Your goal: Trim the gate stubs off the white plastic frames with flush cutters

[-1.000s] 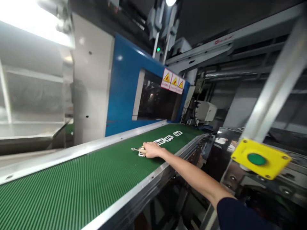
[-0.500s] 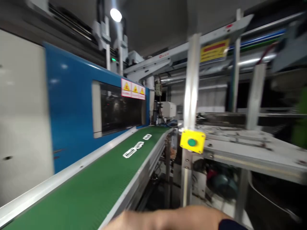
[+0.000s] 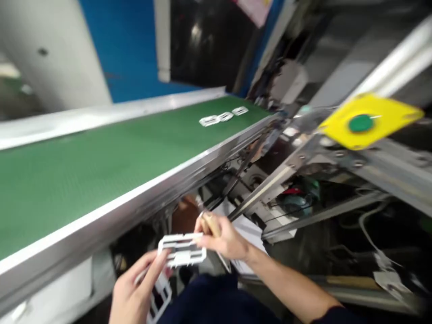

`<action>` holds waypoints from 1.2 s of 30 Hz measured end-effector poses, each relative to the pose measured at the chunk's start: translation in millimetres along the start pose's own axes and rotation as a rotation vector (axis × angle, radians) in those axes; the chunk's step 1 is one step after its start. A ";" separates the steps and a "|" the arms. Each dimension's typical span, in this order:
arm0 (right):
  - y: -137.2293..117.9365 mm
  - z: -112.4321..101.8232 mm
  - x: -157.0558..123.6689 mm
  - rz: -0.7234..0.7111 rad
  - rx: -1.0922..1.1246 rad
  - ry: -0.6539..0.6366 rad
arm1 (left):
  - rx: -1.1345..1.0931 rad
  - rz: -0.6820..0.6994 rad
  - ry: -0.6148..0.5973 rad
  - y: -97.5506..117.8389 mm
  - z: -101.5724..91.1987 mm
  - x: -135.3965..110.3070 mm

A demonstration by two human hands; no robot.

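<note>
My left hand (image 3: 133, 292): fingers closed on a spare white piece (image 3: 161, 294), tips steadying the white frame (image 3: 182, 250). Frame: lifted off the green belt (image 3: 84, 148) a second ago, now below its edge. My right hand (image 3: 225, 239): pinching frame and tool (image 3: 209, 223).

Only one view, worn on the head. Looking forward and down, tipped sideways. Very near the left hand (image 3: 135, 288) and right hand (image 3: 224, 240), low in the middle, with the white part (image 3: 182, 249) between them. Green belt (image 3: 84, 157) close on the left, running off to the blue machine (image 3: 131, 49) up top. Yellow box (image 3: 367, 119) farther right and blurry.
</note>
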State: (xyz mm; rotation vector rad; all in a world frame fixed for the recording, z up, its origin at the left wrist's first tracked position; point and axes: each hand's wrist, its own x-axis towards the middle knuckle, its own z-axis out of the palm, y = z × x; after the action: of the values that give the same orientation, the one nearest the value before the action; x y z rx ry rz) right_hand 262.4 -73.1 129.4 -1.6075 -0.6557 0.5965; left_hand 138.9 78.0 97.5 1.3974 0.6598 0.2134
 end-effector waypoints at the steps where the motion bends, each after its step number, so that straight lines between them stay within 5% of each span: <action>1: 3.0 1.8 -2.6 0.008 0.046 -0.018 | -0.041 -0.044 0.014 -6.9 -3.7 -6.3; 13: 35.1 23.4 -7.6 0.149 0.271 -0.139 | -0.282 -0.206 0.042 -39.7 -25.8 -27.8; 18: 38.9 29.2 -9.6 0.144 0.267 -0.186 | -0.390 -0.299 0.121 -45.4 -23.2 -30.5; 22: 40.2 31.2 -8.4 0.129 0.225 -0.162 | -0.429 -0.359 0.075 -53.1 -19.3 -36.4; 26: 33.0 23.8 -1.7 0.122 0.084 -0.191 | -0.314 -0.306 0.053 -56.8 -24.7 -39.5; 29: 20.7 15.5 7.9 0.063 -0.077 -0.406 | -0.099 -0.202 0.134 -45.7 -33.2 -34.0; 33: 9.4 13.1 19.2 -0.043 -0.197 -0.714 | 0.089 -0.139 -0.170 -25.3 -34.7 -27.5; 36: 17.1 19.3 16.9 -0.009 -0.179 -0.638 | 0.028 -0.202 -0.190 -23.0 -26.2 -32.6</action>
State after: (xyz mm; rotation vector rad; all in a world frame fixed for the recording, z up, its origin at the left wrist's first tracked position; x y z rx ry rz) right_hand 262.1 -49.3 109.7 -1.5724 -1.2108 1.0853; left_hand 92.9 79.0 84.6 1.3480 0.6423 -0.0875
